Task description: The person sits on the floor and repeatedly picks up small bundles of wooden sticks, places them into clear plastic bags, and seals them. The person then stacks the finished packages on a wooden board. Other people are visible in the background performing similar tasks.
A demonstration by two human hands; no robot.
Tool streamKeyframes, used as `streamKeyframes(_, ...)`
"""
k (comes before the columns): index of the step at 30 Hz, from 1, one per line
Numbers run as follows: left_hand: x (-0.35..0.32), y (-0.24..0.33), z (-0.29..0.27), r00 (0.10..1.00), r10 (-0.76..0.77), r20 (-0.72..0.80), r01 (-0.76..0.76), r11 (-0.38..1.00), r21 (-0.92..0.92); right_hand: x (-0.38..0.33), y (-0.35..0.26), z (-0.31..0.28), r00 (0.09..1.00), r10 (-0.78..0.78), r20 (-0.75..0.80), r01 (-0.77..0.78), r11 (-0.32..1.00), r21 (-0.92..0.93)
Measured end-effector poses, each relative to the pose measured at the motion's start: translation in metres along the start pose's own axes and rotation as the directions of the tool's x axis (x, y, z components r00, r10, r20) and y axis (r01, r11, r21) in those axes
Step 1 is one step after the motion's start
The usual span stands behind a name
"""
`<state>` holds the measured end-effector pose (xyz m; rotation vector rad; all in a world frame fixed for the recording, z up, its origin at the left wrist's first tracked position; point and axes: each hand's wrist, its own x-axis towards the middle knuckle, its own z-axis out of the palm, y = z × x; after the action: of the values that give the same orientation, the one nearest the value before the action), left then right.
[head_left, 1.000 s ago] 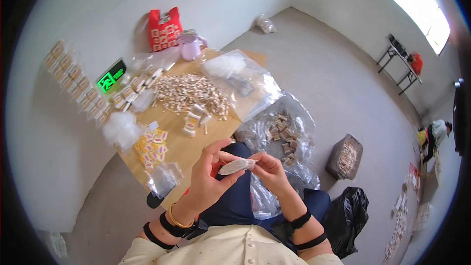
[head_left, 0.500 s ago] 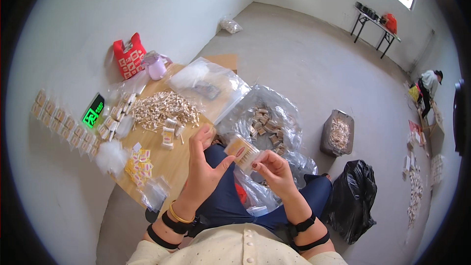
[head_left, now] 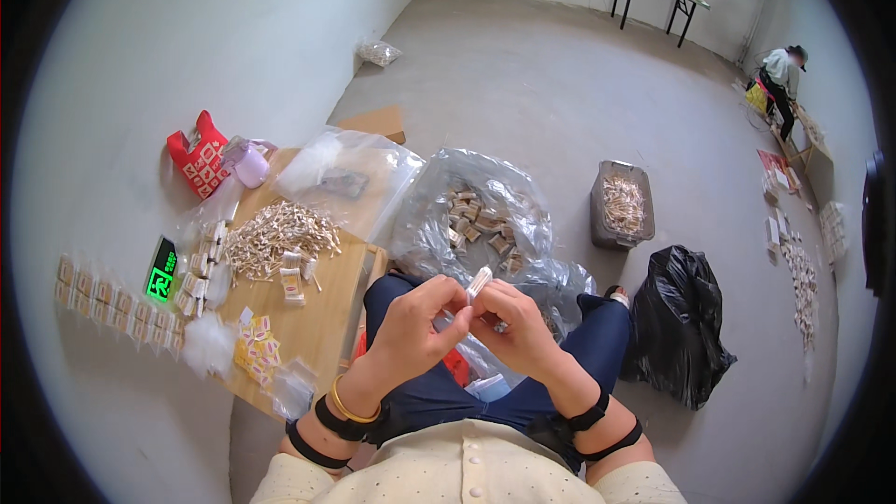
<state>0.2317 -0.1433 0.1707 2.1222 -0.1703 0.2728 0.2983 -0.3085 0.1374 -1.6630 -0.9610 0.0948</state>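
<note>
A small clear packet of cotton swabs [head_left: 480,281] is held upright above my lap, its white swab tips showing at the top. My left hand [head_left: 420,325] pinches it on one side, and my right hand [head_left: 519,329] grips it from the other, the fingers of both nearly meeting. Most of the packet is hidden behind my fingers. Past my hands, an open clear plastic bag [head_left: 411,241] on the floor holds many filled packets [head_left: 481,224]. On the wooden table [head_left: 322,294] to my left lie a heap of loose cotton swabs [head_left: 280,241] and a filled packet [head_left: 292,286].
Yellow cards [head_left: 258,351], empty clear sleeves [head_left: 293,388] and a lilac jug [head_left: 245,164] are also on the table. Right of me are a grey bin of swabs [head_left: 597,215] and a black bag [head_left: 679,336]. Another person [head_left: 782,79] bends at the far right.
The packet has turned from lying broadside, label showing, to end-up between my hands. My left hand has closed in beside the right. My view has shifted, so the room appears moved.
</note>
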Motion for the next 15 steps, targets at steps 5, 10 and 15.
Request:
streamKeyframes(5,0.002,-0.011,0.003,0.994,-0.032,0.107,0.051,0.982,-0.180,-0.008,0.000,-0.011,0.993,0.095,0.076,-0.100,0.992,0.077)
streamKeyframes(10,-0.001,-0.020,0.004,0.985,-0.053,0.166,0.094,0.962,-0.254,-0.009,0.002,-0.013,0.980,0.146,0.132,-0.175,0.956,0.237)
streamKeyframes(15,-0.005,-0.015,0.005,0.975,-0.101,0.199,0.171,0.913,-0.371,-0.008,0.000,-0.018,0.978,0.125,0.166,-0.164,0.955,0.247)
